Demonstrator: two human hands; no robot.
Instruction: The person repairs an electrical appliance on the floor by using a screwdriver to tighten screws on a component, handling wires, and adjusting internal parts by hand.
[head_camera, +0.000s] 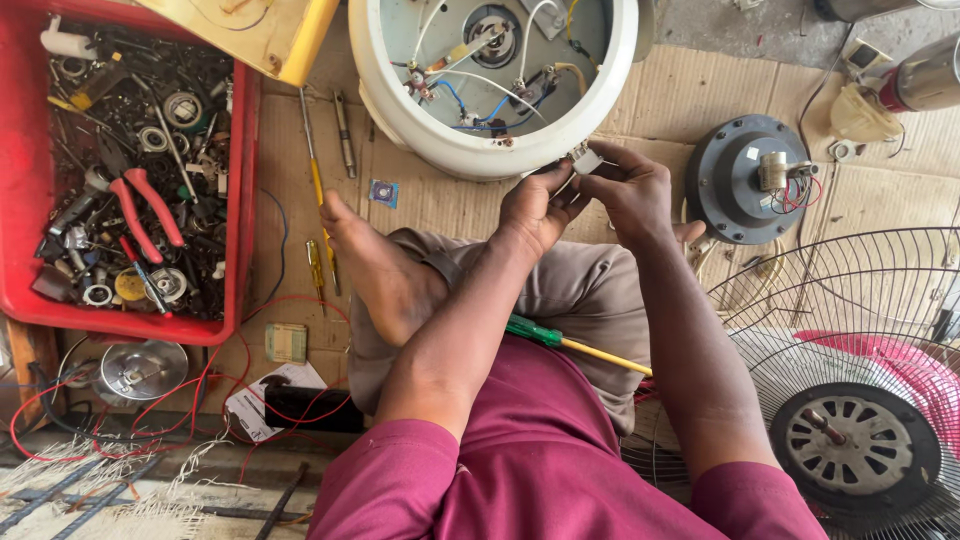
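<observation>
Red tray (20, 200) of nuts, washers & red-handled pliers (150, 210) — far left. Right of tray: screwdrivers (318, 190) on cardboard. Below tray: tangled red wires (180, 400). Far right of tray — dark motor housing (745, 180), wire fan guard (870, 310).

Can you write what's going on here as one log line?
left hand: pinching small white part | right hand: pinching it too | where: by round white housing | lap: green-handled screwdriver

maroon tee, taupe trousers, barefoot
</observation>
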